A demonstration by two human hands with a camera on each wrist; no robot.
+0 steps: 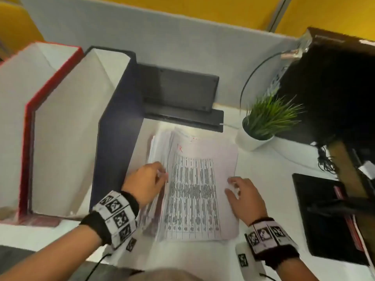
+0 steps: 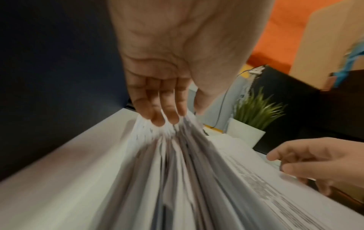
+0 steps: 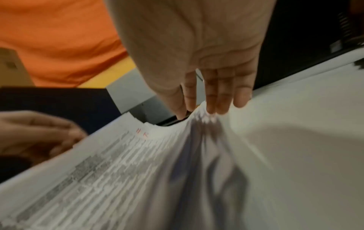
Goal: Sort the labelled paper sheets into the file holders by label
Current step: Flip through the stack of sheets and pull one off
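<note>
White counter [image 1: 274,179] w/ paper stack [image 1: 194,189]: left hand [image 1: 145,182] & right hand [image 1: 246,197] press straight fingers [image 2: 155,112] on its fanned edges, gripping nothing; uneven push could spill sheets.

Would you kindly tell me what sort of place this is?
Probably an office cubicle desk: a grey partition behind, file holders beside a paper stack, and a small potted plant.

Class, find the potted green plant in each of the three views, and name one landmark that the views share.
Head: potted plant upper right, beyond the paper stack.
Left wrist: potted plant right of centre, beyond the stack's far end.
Right wrist: not in it.
Shared landmark: the paper stack, in all three.
</note>
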